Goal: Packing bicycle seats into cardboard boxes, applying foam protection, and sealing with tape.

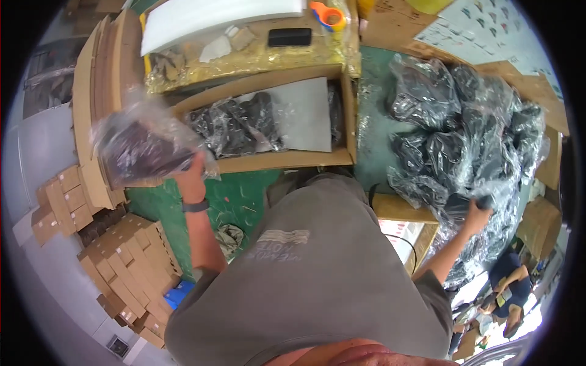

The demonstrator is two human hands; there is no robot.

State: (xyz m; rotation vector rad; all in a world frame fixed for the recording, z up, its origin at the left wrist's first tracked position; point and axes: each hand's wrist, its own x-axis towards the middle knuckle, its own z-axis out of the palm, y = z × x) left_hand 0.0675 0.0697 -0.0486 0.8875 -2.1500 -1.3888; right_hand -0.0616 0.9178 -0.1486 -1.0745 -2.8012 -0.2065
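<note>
Your left hand (194, 174) has its fingers closed around the lower right end of a clear bag of dark parts (143, 146), lifted above the tabletop's (238, 195) green surface, just left of the open cardboard box (287, 160). The bag's long axis runs from your fingers up and to the left, pointing away from the box (it is blurred, so its exact tilt is hard to read). Your left hand is the nearer one to the box. Your right hand (478, 210) reaches well apart to the right, fingers curled on a dark piece at the lower edge of the pile of bagged parts (464, 128).
</note>
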